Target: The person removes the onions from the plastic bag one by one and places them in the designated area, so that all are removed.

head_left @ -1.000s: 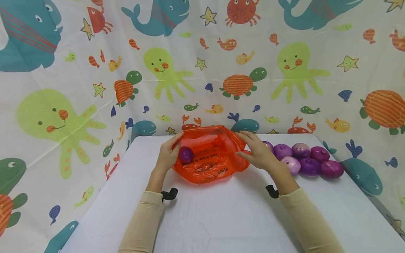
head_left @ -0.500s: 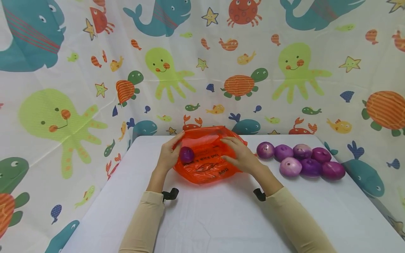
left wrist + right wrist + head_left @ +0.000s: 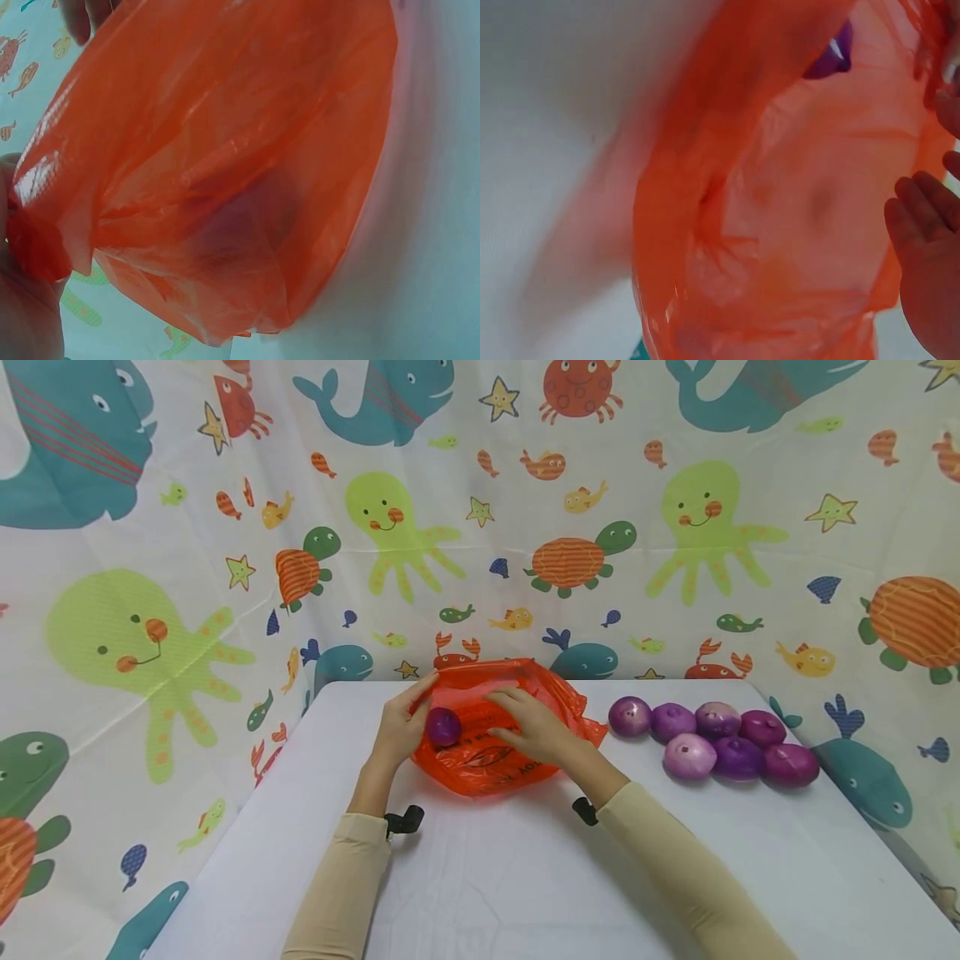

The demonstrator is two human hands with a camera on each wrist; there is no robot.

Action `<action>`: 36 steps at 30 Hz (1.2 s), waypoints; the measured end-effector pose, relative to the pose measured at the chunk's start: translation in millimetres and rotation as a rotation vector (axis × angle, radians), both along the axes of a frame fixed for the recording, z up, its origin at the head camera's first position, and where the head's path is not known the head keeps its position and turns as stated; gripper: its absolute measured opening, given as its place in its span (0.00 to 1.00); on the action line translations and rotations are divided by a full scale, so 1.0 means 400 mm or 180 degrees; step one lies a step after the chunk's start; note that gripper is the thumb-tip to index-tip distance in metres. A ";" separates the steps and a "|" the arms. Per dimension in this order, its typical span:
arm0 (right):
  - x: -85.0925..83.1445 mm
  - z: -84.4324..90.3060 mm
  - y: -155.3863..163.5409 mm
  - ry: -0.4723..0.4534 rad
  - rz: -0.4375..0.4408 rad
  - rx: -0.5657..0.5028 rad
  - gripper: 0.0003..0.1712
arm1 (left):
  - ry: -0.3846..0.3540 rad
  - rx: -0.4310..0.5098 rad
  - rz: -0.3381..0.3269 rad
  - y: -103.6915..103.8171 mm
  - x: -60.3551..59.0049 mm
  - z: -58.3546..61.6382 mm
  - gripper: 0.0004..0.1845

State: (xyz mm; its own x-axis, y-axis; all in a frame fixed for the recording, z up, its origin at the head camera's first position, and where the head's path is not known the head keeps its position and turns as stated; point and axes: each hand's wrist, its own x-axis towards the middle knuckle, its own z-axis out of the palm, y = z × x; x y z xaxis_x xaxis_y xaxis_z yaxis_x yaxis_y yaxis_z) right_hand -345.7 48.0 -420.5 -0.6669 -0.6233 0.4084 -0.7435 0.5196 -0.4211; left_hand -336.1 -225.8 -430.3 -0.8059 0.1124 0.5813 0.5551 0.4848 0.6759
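Observation:
An orange-red plastic bag [image 3: 480, 760] with dark print stands on the white table, its mouth spread. My left hand [image 3: 397, 731] grips the bag's left rim between thumb and fingers; the left wrist view shows the bunched plastic at the thumb. Inside the bag by that hand lies a shiny purple onion [image 3: 443, 727], a dark shape through the plastic in the left wrist view. My right hand [image 3: 528, 727] hovers over the bag's mouth with fingers extended and nothing held. In the right wrist view its palm [image 3: 937, 277] is bare.
Several round purple onions, among them a pale one [image 3: 688, 756] and a dark one [image 3: 790, 765], sit grouped on the right of the white table [image 3: 480, 877]. Behind and beside the table hangs a sea-animal curtain [image 3: 495, 510].
My right hand has let go of the bag's right side and moved left across its mouth. The bag's right edge now flares out; the left hand keeps its hold.

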 end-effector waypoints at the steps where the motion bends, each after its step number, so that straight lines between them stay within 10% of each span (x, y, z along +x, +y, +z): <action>1: -0.005 -0.003 -0.009 -0.0042 -0.0008 0.0018 0.37 | 0.0003 0.0006 -0.0011 0.000 -0.001 0.000 0.25; 36: -0.066 -0.067 -0.210 -0.0550 -0.0087 0.0784 0.39 | 0.0022 0.0020 -0.0007 -0.005 0.000 0.003 0.25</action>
